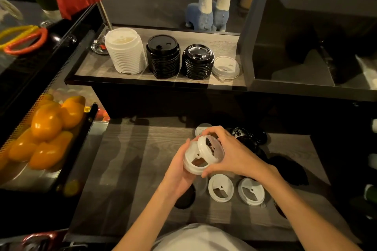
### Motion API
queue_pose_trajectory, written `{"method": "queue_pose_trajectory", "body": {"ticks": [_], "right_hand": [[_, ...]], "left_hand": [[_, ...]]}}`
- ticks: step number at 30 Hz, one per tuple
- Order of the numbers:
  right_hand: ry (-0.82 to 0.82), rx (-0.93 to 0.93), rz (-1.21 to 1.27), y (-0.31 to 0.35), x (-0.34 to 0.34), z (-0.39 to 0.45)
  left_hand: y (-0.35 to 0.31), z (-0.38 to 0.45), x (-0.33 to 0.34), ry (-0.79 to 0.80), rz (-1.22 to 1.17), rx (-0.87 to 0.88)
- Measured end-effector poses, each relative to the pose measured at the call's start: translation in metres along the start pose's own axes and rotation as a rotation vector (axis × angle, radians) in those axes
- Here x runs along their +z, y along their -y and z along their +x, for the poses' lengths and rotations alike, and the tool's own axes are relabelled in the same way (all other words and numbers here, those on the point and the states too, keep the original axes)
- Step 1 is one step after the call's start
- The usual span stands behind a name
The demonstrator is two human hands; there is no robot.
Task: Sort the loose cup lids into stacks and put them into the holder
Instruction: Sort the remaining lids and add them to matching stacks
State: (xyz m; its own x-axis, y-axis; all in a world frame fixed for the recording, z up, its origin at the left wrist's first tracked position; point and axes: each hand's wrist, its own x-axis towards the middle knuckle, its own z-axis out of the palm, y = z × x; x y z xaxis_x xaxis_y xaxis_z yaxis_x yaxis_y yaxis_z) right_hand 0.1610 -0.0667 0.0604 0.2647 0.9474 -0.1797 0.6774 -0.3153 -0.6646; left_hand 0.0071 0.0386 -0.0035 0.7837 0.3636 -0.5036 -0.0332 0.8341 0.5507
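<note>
- The left hand [179, 167] cups a white lid [193, 159] above the counter [130, 169].
- The right hand [230, 155] fingers [212, 130] curl round a second white lid [210, 148], tilted against the first.
- These lids likely feel light, thin and slippery; rim grips suit nesting.

Left hand [179, 171] cups one white lid [193, 162] while right hand [230, 153] fits another lid [210, 149] against it.

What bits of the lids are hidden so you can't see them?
Head view only:
- Black lids behind the right hand: the hand covers them, so no count.
- Dark lid under the left hand: mostly hidden by the wrist.
- Print on black stack: too small to read.
</note>
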Motion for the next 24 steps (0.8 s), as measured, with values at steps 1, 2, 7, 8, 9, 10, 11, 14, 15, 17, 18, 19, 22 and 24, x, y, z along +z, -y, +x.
{"method": "queue_pose_trajectory", "body": {"ticks": [1, 2, 7, 8, 9, 10, 11, 14, 15, 17, 18, 19, 22, 24], "right_hand": [[0.001, -0.009, -0.009, 0.003, -0.002, 0.001], [0.014, -0.034, -0.016, 0.007, -0.003, 0.001], [0.065, -0.146, -0.113, 0.01, 0.007, 0.003], [0.061, -0.15, -0.122, 0.009, 0.007, 0.002], [0.054, -0.145, -0.11, 0.008, 0.007, 0.001], [0.037, -0.129, -0.086, 0.008, 0.007, 0.0], [0.008, -0.104, -0.064, 0.009, 0.007, -0.001], [-0.085, -0.028, -0.074, 0.011, 0.01, -0.003], [-0.092, -0.015, -0.076, 0.01, 0.01, -0.004], [-0.075, -0.009, -0.054, 0.01, 0.008, -0.004], [-0.065, -0.014, -0.037, 0.01, 0.006, -0.004], [-0.053, -0.022, -0.015, 0.011, 0.002, -0.004], [0.009, -0.045, 0.035, 0.011, -0.009, -0.005], [0.065, -0.057, 0.024, 0.013, -0.014, -0.006]], "left_hand": [[0.0, 0.0, 0.001, -0.003, -0.009, -0.007], [-0.001, 0.0, 0.003, -0.008, -0.025, -0.019], [0.001, -0.003, 0.012, 0.0, -0.168, -0.067], [0.0, -0.004, 0.012, -0.003, -0.157, -0.062], [-0.001, -0.005, 0.013, -0.01, -0.127, -0.048], [-0.002, -0.005, 0.013, -0.019, -0.095, -0.031], [-0.004, -0.006, 0.013, -0.028, -0.074, -0.021], [-0.005, -0.004, 0.01, -0.06, 0.005, 0.011], [-0.006, -0.003, 0.01, -0.065, 0.03, 0.012], [-0.006, -0.002, 0.008, -0.063, 0.025, -0.01], [-0.006, -0.001, 0.007, -0.063, 0.005, -0.021], [-0.006, -0.001, 0.006, -0.063, -0.014, -0.025], [-0.007, -0.003, 0.006, -0.07, -0.039, -0.029], [-0.007, -0.005, 0.007, -0.064, -0.043, -0.039]]}}
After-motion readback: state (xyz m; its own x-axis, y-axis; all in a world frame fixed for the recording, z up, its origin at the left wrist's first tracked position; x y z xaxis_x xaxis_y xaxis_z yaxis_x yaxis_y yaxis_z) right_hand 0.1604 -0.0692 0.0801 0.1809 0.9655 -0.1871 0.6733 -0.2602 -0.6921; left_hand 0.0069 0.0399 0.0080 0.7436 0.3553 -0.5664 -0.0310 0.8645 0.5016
